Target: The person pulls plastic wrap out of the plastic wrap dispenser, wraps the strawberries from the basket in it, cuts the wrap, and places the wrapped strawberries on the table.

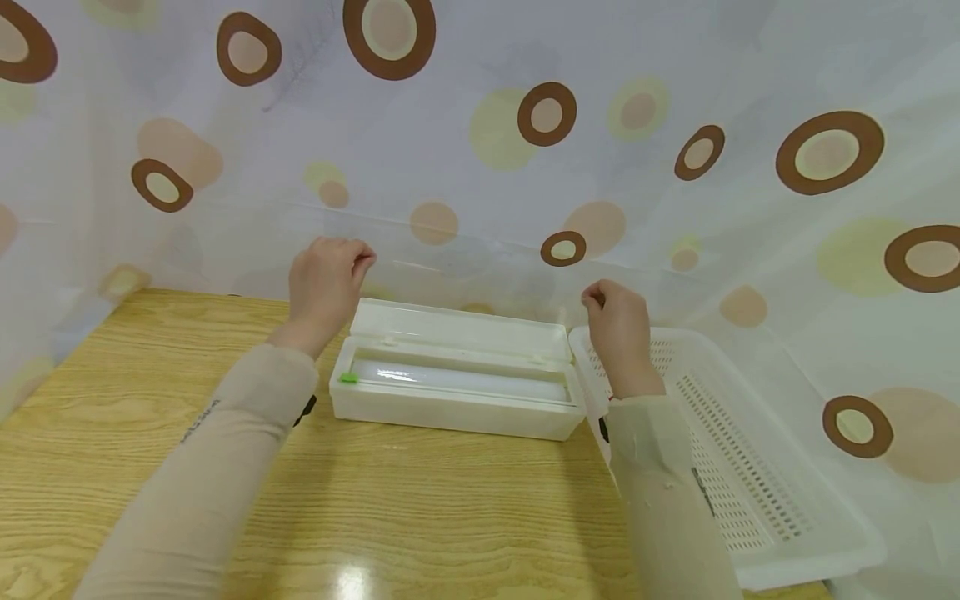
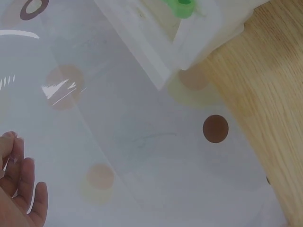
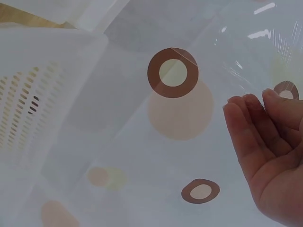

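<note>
Clear film [image 1: 420, 267] spans the space between the two raised hands, seen mostly by its glints. My left hand [image 1: 326, 283] pinches its left side above the box's left end; in the left wrist view the thumb and index finger of the hand [image 2: 21, 191] meet. On the other side my right hand [image 1: 621, 337] pinches the film, its fingertips near glints and creases [image 3: 239, 71] in the right wrist view. Below stands a white box [image 1: 457, 417] with its lid [image 1: 457, 327] tilted back, a shiny roll [image 1: 457, 381] inside and a green slider [image 1: 348, 378] at the left.
A white perforated basket [image 1: 750, 450] stands right of the box, under and beside the right forearm. The wooden table [image 1: 420, 508] extends in front and to the left. Behind hangs a pale sheet [image 1: 465, 175] with brown rings and coloured dots.
</note>
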A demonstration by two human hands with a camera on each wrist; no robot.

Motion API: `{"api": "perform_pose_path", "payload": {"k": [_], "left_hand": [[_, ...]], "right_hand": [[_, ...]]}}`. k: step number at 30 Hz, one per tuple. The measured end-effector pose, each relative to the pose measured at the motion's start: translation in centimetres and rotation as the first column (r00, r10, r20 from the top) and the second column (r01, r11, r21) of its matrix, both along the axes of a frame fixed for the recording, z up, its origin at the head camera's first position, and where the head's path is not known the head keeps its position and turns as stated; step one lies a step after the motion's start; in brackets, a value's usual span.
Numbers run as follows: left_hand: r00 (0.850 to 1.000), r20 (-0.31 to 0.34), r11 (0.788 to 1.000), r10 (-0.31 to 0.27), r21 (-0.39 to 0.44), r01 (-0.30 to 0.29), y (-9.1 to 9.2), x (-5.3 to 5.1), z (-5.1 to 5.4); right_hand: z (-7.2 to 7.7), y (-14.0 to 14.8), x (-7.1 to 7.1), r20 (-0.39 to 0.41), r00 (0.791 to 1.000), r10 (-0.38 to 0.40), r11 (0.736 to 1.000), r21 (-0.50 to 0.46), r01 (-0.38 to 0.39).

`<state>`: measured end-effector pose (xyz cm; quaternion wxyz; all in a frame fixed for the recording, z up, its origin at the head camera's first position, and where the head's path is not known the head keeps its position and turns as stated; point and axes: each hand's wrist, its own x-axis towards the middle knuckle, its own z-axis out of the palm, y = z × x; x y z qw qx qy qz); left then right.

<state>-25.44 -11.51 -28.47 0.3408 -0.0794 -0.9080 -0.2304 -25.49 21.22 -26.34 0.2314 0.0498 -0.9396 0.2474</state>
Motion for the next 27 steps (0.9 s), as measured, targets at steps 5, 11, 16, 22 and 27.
{"api": "perform_pose_path", "payload": {"k": [5,11,16,22,27], "left_hand": [[1.0,-0.013,1.0,0.006,-0.008,-0.006,0.0,-0.1,0.5],[1.0,-0.016,1.0,0.015,0.001,-0.015,0.0,0.1,1.2],[1.0,-0.018,1.0,0.02,0.018,-0.02,0.1,0.4,1.7],[0.999,-0.048,1.0,0.018,0.027,-0.017,0.2,1.1,2.4],[0.998,-0.059,0.999,0.009,0.04,-0.007,-0.2,1.8,2.8]], "right_hand": [[0.5,0.0,0.1,0.0,1.0,-0.01,1.0,0.007,0.01],[1.1,0.0,0.3,-0.02,1.0,-0.007,1.0,0.004,0.007],[1.6,0.0,0.6,-0.037,0.999,-0.028,1.0,0.008,0.028],[2.2,0.1,1.0,-0.054,0.998,-0.036,0.999,-0.014,0.035],[2.6,0.3,1.9,-0.032,0.999,-0.009,0.994,-0.106,0.006]]}}
